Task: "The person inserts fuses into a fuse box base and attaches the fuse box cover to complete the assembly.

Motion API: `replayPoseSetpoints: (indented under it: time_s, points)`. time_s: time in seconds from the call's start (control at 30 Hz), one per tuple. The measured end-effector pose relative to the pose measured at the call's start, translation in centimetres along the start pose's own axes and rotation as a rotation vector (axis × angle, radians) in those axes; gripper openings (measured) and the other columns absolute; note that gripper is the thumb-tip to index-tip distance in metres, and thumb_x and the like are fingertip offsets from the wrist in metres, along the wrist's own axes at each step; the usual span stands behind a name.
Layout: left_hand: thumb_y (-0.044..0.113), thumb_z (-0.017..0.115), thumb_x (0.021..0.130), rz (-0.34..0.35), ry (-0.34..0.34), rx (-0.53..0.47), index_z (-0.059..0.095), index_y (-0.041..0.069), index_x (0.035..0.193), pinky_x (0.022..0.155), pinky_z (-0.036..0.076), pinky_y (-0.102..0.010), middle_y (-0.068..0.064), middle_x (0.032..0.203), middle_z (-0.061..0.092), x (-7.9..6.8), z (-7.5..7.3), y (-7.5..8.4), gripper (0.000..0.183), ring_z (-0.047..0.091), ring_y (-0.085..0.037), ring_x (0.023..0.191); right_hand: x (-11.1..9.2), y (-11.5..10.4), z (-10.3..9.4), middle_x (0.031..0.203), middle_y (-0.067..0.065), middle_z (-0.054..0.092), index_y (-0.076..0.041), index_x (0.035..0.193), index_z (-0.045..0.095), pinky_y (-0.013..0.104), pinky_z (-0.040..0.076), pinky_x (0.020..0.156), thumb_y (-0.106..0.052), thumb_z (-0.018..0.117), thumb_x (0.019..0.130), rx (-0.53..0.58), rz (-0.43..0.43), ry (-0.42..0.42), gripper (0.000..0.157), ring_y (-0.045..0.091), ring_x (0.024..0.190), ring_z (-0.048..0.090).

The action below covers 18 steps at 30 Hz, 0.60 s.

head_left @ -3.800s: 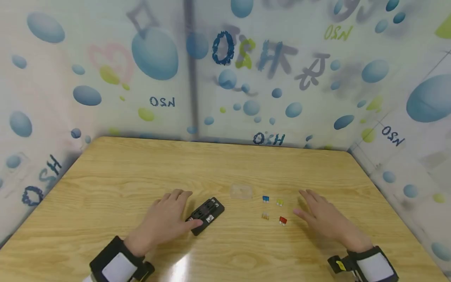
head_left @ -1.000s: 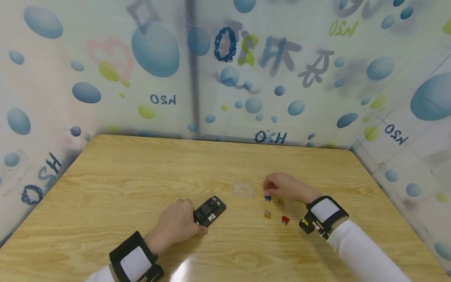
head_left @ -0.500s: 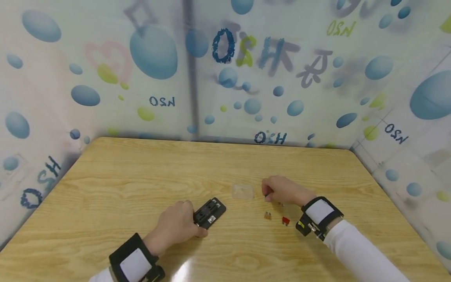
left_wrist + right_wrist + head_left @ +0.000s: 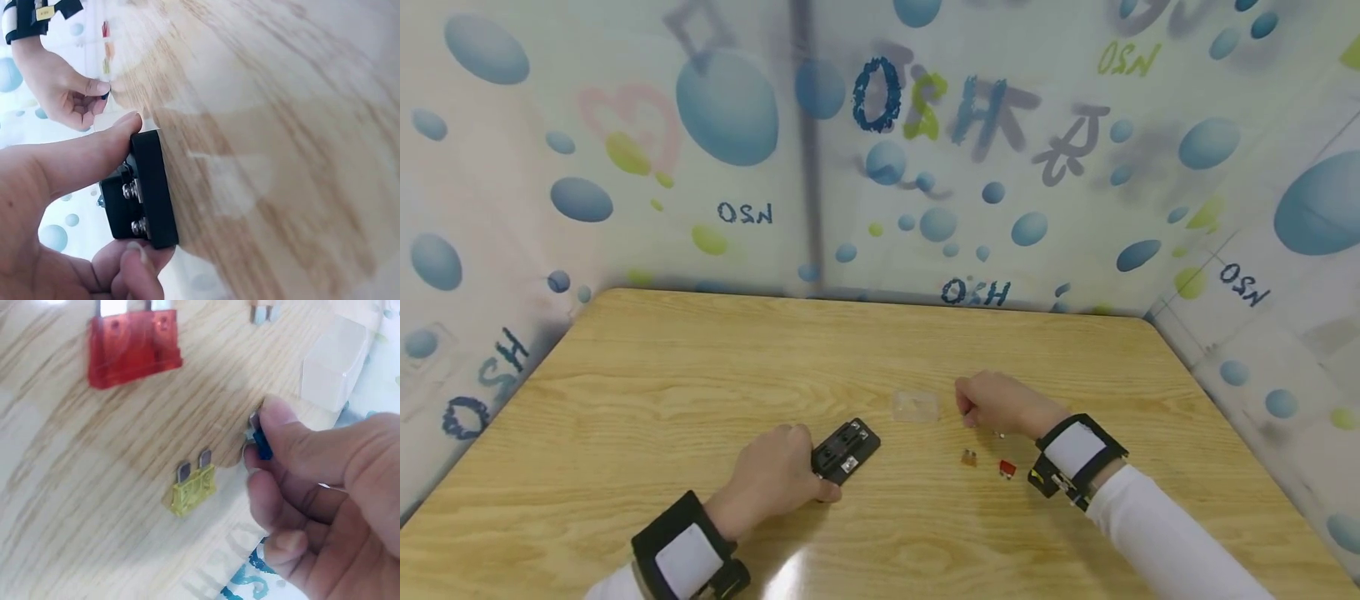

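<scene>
My left hand (image 4: 773,473) grips a black fuse holder block (image 4: 847,452) by its near end, thumb on one side and fingers on the other. Metal screws show along the block's side in the left wrist view. Between thumb and fingers my right hand (image 4: 331,481) pinches a small blue blade fuse (image 4: 262,444), its metal prongs facing the table. Close by in the right wrist view lie a yellow blade fuse (image 4: 194,489) and a larger-looking red blade fuse (image 4: 134,347). An orange-brown blade fuse (image 4: 969,457) lies nearer to me, left of the red one.
A small clear plastic box (image 4: 916,407) stands between the block and my right hand. The wooden table (image 4: 700,350) reaches back to a patterned fabric wall (image 4: 737,250), with more fabric at both sides.
Both hands came in from open poses: the left took hold of the block, the right went to the blue fuse. Over the last second the right hand pinched it and shifted slightly left.
</scene>
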<state>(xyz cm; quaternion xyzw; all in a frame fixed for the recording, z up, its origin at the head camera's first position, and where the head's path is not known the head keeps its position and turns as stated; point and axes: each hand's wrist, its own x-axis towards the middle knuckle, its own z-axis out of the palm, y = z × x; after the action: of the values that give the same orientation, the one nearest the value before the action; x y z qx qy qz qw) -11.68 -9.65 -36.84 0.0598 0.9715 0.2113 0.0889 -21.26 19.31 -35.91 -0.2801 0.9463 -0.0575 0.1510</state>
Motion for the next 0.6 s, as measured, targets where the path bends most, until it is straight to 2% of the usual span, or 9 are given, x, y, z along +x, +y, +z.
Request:
replayPoseSetpoints:
  time_s: [0.2, 0.43, 0.6]
  points:
    - [0.043, 0.089, 0.053, 0.006, -0.002, 0.0, 0.06, 0.0, 0.075, 0.042, 0.039, -0.027, -0.006, 0.066, 0.056, 0.1, 0.0, -0.1, 0.056, 0.051, -0.017, 0.052, -0.1, -0.3, 0.3, 0.07, -0.001, 0.054, -0.01, 0.088, 0.056, 0.028, 0.038, 0.055, -0.011, 0.067, 0.089, -0.04, 0.008, -0.018, 0.011, 0.012, 0.058, 0.044]
    - [0.043, 0.089, 0.053, -0.008, -0.004, -0.011, 0.059, 0.0, 0.074, 0.042, 0.039, -0.027, -0.006, 0.066, 0.056, 0.1, 0.0, -0.2, 0.056, 0.051, -0.017, 0.052, -0.5, 0.6, 0.4, 0.072, 0.0, 0.053, -0.009, 0.093, 0.057, 0.027, 0.039, 0.056, -0.009, 0.063, 0.092, 0.141, -0.033, 0.013, 0.007, 0.011, 0.06, 0.045]
    - [0.044, 0.089, 0.052, -0.013, -0.008, -0.018, 0.059, 0.002, 0.071, 0.041, 0.038, -0.027, -0.006, 0.065, 0.056, 0.2, 0.0, -0.2, 0.055, 0.051, -0.017, 0.051, -0.5, 1.3, 0.5, 0.075, 0.001, 0.055, -0.006, 0.094, 0.058, 0.027, 0.041, 0.057, -0.008, 0.062, 0.093, 0.205, -0.056, 0.033, 0.005, 0.011, 0.062, 0.046]
